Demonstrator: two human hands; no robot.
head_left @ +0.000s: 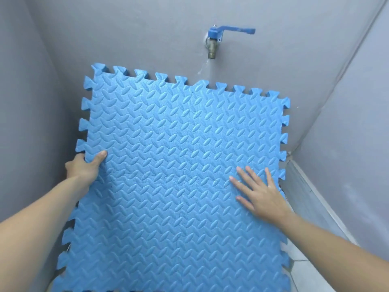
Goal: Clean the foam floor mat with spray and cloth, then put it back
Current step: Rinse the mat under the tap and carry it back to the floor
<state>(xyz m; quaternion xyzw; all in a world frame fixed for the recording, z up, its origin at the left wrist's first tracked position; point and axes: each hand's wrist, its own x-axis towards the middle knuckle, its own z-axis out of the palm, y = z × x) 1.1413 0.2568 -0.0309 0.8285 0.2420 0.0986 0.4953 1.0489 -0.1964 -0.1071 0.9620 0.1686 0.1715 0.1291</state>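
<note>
A large blue foam floor mat (168, 165), made of interlocked puzzle tiles with a ribbed leaf pattern, leans upright against the grey wall. Its top edge sits just below the tap. My left hand (84, 167) grips the mat's left edge, thumb on the front face. My right hand (261, 194) lies flat on the front of the mat near its right side, fingers spread, holding nothing. No spray bottle or cloth is in view.
A brass tap with a blue lever handle (216, 39) juts from the grey wall (126, 28) above the mat. A second grey wall (347, 123) closes the right side. Pale floor tiles (311, 266) show at the lower right.
</note>
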